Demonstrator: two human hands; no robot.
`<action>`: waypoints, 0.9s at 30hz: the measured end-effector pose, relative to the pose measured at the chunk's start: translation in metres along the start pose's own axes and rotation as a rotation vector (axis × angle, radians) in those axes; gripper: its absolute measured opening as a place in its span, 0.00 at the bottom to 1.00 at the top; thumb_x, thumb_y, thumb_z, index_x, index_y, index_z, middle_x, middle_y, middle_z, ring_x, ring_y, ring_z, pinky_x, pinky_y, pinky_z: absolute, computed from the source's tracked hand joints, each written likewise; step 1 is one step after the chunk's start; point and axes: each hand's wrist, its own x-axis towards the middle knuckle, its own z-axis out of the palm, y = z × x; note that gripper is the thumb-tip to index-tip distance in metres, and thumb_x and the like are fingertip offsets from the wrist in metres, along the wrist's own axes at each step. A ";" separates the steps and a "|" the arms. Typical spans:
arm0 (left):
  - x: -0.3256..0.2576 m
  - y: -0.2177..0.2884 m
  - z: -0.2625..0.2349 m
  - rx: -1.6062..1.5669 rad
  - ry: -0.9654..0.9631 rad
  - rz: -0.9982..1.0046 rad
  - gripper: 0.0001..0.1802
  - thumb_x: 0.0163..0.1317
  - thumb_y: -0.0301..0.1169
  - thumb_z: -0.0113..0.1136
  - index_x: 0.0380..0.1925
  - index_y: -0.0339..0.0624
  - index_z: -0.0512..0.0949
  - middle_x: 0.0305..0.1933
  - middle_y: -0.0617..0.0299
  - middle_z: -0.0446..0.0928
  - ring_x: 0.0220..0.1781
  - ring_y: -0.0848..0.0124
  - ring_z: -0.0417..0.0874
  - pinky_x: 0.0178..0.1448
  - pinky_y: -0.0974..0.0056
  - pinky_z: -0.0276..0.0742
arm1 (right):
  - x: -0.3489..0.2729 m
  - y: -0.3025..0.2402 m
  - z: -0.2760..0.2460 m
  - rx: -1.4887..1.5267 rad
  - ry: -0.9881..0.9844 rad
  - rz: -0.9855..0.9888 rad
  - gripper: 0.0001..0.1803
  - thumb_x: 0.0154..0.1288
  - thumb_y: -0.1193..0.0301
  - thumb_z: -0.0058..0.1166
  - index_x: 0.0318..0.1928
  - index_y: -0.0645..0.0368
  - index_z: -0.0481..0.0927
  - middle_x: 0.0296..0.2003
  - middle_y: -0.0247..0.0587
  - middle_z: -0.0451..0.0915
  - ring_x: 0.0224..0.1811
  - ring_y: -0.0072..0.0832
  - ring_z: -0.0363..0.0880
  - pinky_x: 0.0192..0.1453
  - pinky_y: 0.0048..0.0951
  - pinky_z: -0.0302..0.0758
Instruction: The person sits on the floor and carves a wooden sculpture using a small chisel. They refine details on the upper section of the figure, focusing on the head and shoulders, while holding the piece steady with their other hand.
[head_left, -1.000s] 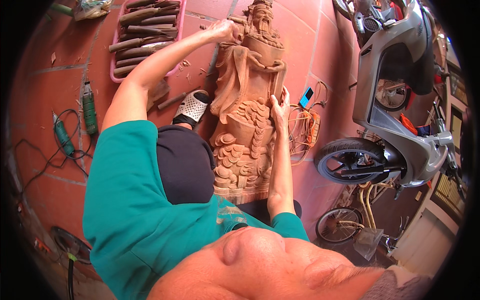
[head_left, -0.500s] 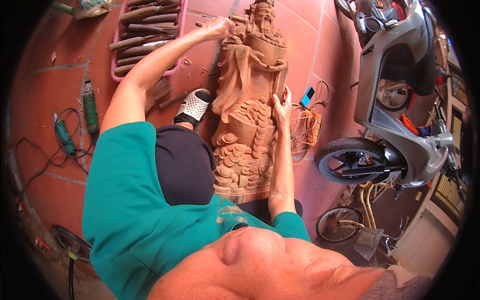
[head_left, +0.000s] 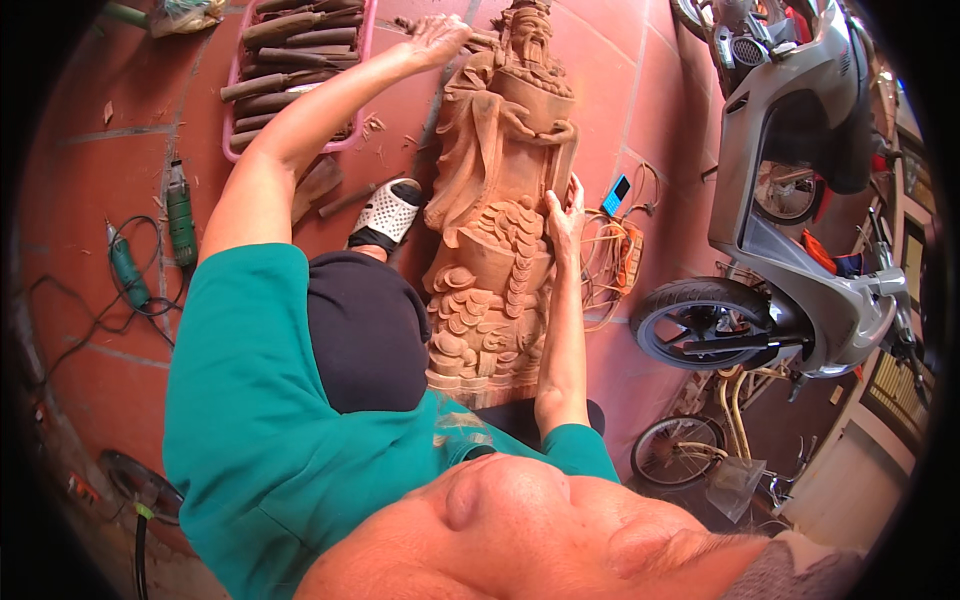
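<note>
Statue: carved wooden figure [head_left: 505, 200], face up on the red tiled floor [head_left: 605, 75], to the right of the tray's right edge; base toward the person, head at the far end.
Left hand: beside the figure's head [head_left: 438, 42], palm turned down; fingers reach toward the carving, can't tell if they're clamped on anything.
Right hand: against the figure's right side [head_left: 567, 222]; thumb apart from the fingers.
Foot: sandal, white and perforated [head_left: 388, 212], just left of the figure.
Tray: pink [head_left: 232, 92], left of the figure, filled with wooden-handled tools [head_left: 297, 52].
Off tray's near edge: wooden block [head_left: 316, 188]; slim rod [head_left: 350, 201] near it.
Shavings: curls [head_left: 373, 124] just off tray's near right corner.
Toward floor's left edge: two green power tools, one upper [head_left: 180, 215], one lower [head_left: 127, 268], black cord around the lower one.
Right of figure: blue phone [head_left: 616, 195]; orange device [head_left: 628, 258] among cords.
Toward floor's right edge: grey motorbike [head_left: 745, 190], bicycle [head_left: 680, 448] nearer the person.
</note>
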 end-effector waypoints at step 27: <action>-0.018 0.002 0.012 -0.292 -0.193 0.005 0.15 0.44 0.21 0.54 0.29 0.50 0.85 0.34 0.52 0.84 0.38 0.52 0.85 0.39 0.50 0.78 | 0.000 0.000 -0.001 -0.077 0.016 -0.020 0.34 0.62 0.74 0.58 0.68 0.64 0.62 0.66 0.53 0.66 0.69 0.39 0.64 0.73 0.37 0.61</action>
